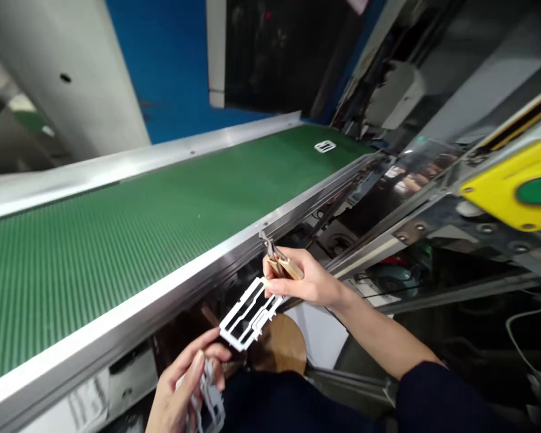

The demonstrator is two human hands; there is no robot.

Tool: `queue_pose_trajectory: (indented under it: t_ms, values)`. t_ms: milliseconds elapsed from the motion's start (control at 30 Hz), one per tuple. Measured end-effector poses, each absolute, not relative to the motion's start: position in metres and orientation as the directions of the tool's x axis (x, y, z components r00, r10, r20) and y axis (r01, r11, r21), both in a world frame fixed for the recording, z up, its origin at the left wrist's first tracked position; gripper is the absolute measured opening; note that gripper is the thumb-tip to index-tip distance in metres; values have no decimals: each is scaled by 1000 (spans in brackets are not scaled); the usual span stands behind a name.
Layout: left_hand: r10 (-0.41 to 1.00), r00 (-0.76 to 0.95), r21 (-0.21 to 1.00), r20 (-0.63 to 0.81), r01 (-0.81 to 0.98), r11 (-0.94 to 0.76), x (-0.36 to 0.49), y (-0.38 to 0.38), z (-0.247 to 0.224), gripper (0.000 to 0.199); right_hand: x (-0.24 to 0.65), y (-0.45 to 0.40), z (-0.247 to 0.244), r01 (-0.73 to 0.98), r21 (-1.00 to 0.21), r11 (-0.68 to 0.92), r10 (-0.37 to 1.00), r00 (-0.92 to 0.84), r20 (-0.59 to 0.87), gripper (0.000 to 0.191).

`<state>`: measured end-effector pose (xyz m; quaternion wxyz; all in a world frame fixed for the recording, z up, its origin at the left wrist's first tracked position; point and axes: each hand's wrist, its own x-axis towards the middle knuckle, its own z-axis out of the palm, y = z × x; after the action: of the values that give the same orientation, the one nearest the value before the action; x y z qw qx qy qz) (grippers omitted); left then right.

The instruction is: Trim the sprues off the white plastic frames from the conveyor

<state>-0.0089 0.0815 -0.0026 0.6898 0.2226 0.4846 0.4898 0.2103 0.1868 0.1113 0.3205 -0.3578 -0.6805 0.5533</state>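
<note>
In the head view, the right hand [309,279] clenches a pair of tan-handled nippers [285,264], their metal tips pointing up toward the conveyor's edge; a white plastic lattice frame [250,314] lies tilted just below them, its upper end against the right fingers [275,287], though I cannot tell whether those fingers pinch it; the left hand [183,385] curls around a second white plastic piece [211,400], low in the view, its fingertips just beside the frame's lower corner; both hands are beneath the stainless steel rail [175,282] of a green ribbed conveyor belt [117,252]; a small white plastic part [325,146] lies far up the belt; a round tan disc [279,344] shows under the frame; a yellow panel with a green button [518,186] sits at the right; dark sleeves [446,400] cover both forearms' ends.
</note>
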Motion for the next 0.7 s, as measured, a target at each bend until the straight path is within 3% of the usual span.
queue_pose_trajectory:
  t_ms: [100,233,467,600,700]
  values:
    - [909,72,827,-410,-391,404,-12,77,2,39,197,167,74,157,-987,18,868,-492,-62,15]
    - [895,33,835,-444,-349,427,-13,67,-4,33,188,160,43,140,-990,-30,904,-419,-87,19]
    - [860,-77,793,-504,-437,425,-14,53,-24,23,172,141,10,99,-991,-92,914,-388,-123,20]
    - [904,-151,891,-399,-295,344,-35,52,-28,14,166,136,-10,-15,-940,-342,813,-506,-288,27]
    - [970,-37,969,-238,-76,235,-52,53,-25,7,160,136,-23,21,-810,-586,593,-670,-446,39]
